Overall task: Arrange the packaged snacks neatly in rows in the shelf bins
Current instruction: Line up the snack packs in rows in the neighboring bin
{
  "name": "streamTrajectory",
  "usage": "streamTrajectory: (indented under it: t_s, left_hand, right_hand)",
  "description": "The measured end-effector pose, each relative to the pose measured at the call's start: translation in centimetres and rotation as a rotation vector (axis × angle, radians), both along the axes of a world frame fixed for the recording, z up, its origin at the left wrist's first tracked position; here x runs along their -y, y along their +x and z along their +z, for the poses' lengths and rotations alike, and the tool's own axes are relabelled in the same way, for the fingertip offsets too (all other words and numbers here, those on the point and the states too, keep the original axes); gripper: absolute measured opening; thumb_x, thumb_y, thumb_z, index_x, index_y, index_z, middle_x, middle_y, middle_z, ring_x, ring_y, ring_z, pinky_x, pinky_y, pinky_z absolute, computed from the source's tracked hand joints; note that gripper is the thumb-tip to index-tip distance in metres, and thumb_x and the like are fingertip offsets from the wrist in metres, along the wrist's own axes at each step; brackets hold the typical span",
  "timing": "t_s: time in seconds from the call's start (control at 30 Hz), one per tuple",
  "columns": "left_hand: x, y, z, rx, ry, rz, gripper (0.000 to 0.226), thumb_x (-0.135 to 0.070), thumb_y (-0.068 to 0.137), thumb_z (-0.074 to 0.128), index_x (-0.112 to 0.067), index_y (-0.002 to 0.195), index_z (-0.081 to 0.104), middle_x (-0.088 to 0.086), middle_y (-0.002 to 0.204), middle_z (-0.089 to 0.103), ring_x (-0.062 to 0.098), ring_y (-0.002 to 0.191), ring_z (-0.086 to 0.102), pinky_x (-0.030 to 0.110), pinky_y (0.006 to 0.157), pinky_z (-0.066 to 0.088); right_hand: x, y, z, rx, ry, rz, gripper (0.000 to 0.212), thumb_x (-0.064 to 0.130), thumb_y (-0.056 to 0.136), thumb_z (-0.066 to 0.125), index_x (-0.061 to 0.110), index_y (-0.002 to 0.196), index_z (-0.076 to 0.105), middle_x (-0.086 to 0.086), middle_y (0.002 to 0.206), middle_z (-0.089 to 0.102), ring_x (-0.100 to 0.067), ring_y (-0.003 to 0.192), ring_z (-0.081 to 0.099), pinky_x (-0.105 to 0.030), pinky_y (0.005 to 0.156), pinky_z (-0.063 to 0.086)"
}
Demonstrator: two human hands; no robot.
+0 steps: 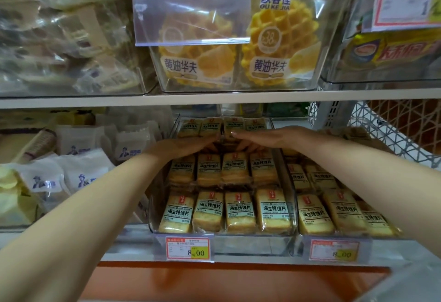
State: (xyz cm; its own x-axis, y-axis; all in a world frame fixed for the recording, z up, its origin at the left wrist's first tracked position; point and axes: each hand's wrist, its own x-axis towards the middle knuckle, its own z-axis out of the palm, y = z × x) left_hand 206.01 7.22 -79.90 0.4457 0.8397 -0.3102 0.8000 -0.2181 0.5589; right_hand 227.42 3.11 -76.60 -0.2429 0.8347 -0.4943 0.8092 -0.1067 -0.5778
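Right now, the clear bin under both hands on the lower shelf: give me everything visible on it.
The clear bin looks like rigid transparent plastic, sitting on the lower shelf and angled down toward the camera. It holds yellow snack packs with teal labels, four across, in neat rows front to back. A red-and-yellow price tag reading 8.00 hangs on its front. The left hand and right hand lie flat across a rear row, fingertips nearly meeting.

Both arms reach into the middle bin (285, 196) on the lower shelf. The left hand (188, 145) and right hand (260, 136) lie flat, fingertips nearly meeting, on a row of snack packs (222, 170). Waffle packs (279, 39) stand in the bin above.
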Motion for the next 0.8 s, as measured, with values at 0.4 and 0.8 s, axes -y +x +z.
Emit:
streamTrajectory:
  t_s: [0.4, 0.8]
  left_hand:
    - [0.4, -0.7, 0.5, 0.012, -0.014, 0.001, 0.073, -0.089, 0.067, 0.020, -0.043, 0.101, 0.065, -0.009, 0.119, 0.062, 0.013, 0.112, 0.056, 0.036, 0.104, 0.037]
    - [6.5, -2.6, 2.8, 0.132, -0.132, -0.074, 0.075, -0.063, 0.085, 0.012, -0.014, 0.094, 0.068, 0.007, 0.092, 0.072, 0.020, 0.083, 0.068, 0.032, 0.080, 0.051]
  right_hand:
    - [-0.6, -1.4, 0.5, 0.081, -0.031, 0.020, 0.072, 0.066, 0.090, 0.012, 0.024, 0.141, 0.038, -0.006, 0.144, 0.041, -0.028, 0.133, 0.038, -0.035, 0.105, 0.029]
    - [6.7, -2.1, 1.1, -0.208, 0.221, 0.025, 0.072, 0.066, 0.080, 0.025, 0.010, 0.091, 0.069, -0.007, 0.081, 0.073, -0.019, 0.073, 0.070, -0.032, 0.079, 0.055]
